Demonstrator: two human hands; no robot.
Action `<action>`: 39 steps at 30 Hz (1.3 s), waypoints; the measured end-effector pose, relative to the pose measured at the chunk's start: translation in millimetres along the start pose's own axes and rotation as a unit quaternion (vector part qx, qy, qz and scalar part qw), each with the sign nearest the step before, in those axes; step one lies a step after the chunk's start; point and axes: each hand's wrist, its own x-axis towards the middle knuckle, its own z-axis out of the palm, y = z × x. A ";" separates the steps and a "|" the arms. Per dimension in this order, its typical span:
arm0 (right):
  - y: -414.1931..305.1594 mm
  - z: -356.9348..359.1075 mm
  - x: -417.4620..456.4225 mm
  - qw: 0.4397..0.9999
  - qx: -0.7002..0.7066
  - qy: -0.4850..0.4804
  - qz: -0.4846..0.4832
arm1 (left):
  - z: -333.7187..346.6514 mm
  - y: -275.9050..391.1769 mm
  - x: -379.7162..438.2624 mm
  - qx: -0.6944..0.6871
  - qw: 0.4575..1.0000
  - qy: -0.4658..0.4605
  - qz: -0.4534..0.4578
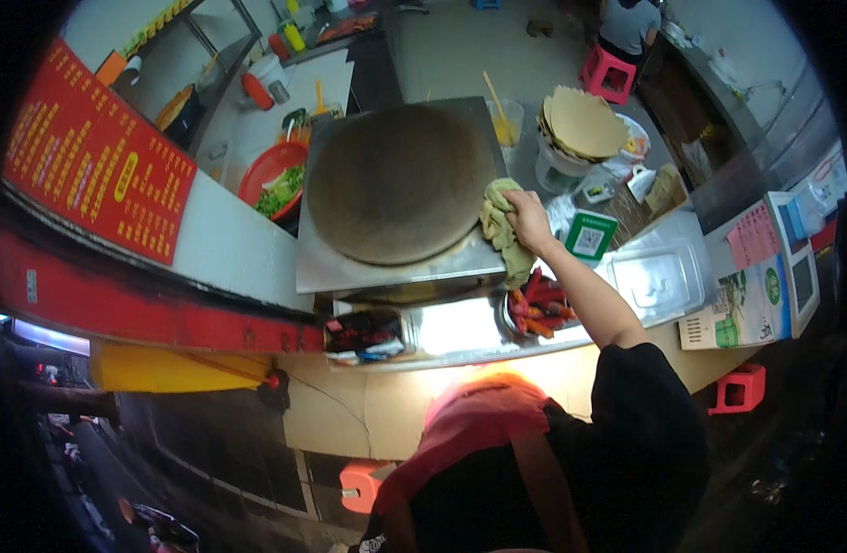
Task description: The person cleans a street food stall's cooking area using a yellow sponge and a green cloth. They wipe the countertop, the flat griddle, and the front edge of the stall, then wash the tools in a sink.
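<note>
My right hand (532, 220) grips a crumpled pale green cloth (500, 220) at the right edge of the griddle's steel housing. The cloth hangs over the front right corner of that housing. Left of it lies the round dark griddle plate (402, 183), whose surface bears no food. Just below the cloth stands a round container of red sausages (549, 304), partly covered by my forearm. My left hand is out of view.
Left of the griddle is a red bowl (252, 174) of chopped greens. Flat brown rounds (585, 123) top a white bucket at the right. A green stand with a printed code (592, 235) and a clear plastic lid (657, 280) lie nearer. A person (627, 31) sits at the back right.
</note>
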 end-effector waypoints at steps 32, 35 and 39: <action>55.5 15.9 138.9 0.967 -0.219 -0.123 -0.037 | 2.4 -31.6 -35.0 -0.079 0.993 0.080 -0.037; 15.4 -5.6 70.9 0.956 -0.253 -0.146 -0.016 | 15.1 -0.8 -35.2 -0.092 0.991 0.092 -0.015; -57.3 -3.2 -10.7 0.955 -0.261 -0.123 -0.065 | 3.2 14.7 -9.8 -0.103 0.991 0.086 -0.008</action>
